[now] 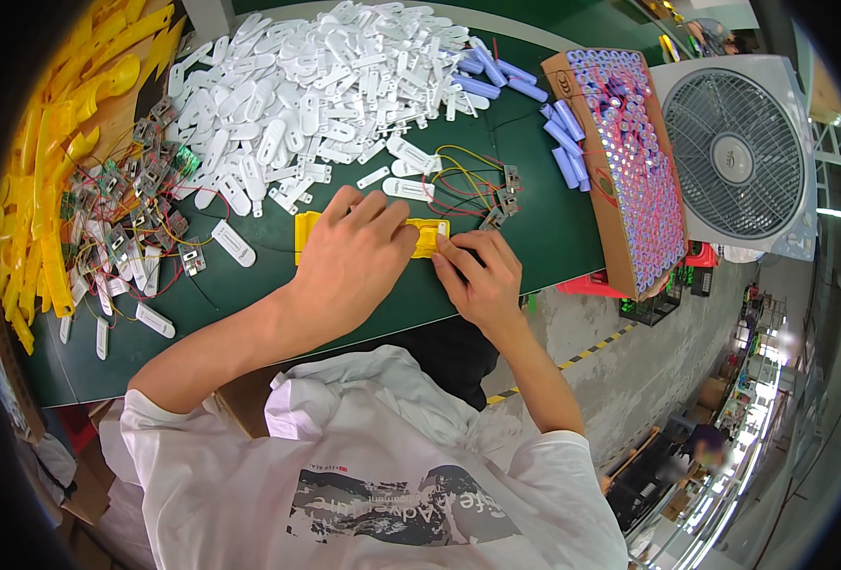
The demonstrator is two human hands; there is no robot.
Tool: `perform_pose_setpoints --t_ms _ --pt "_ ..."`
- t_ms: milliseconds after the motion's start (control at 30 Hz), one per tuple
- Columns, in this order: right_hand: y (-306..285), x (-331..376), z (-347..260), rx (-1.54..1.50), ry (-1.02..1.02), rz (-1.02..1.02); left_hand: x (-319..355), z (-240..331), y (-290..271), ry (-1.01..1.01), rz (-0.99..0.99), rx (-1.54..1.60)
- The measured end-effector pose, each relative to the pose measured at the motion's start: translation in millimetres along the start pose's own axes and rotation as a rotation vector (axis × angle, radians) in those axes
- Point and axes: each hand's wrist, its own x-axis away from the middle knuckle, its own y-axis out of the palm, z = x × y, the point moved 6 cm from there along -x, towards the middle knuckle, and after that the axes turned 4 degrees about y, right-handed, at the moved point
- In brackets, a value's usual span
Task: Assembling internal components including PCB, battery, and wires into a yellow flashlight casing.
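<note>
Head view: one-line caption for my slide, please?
Left hand presses a yellow plastic housing on the green table while right hand works its end.

Plastic casing (430, 237) on table (363, 313); clip pile (316, 85) behind; battery box (630, 161) right, probably overhanging.

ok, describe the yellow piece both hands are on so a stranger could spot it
Start at the green table, near its front edge below the white plastic pile. The flat yellow housing lies pinned under the left hand, right hand at its end. It is the only yellow part lying alone.
</note>
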Motion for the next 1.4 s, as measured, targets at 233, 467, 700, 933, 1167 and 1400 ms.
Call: perform_pose_setpoints --t_ms 233,467,700,933,1167,1400 --pt "-7 -5 -1 0.027 -0.016 0.061 -7 0 -5 0.047 0.125 0.091" --pt "-15 4 3 0.073 -0.015 0.072 2 -15 2 0.018 0.213 0.248" --pt "-13 1 4 0.061 -0.005 0.072 24 -36 7 -0.117 0.353 0.502" --pt "-55 -42 37 0.037 0.222 0.173 28 -44 -4 -0.123 0.364 0.433" --pt "-59 -86 138 0.863 0.239 -0.131 31 -39 4 -0.199 0.408 0.474" --pt "-49 -108 134 0.89 0.133 -0.197 33 -41 4 -0.219 0.407 0.464"
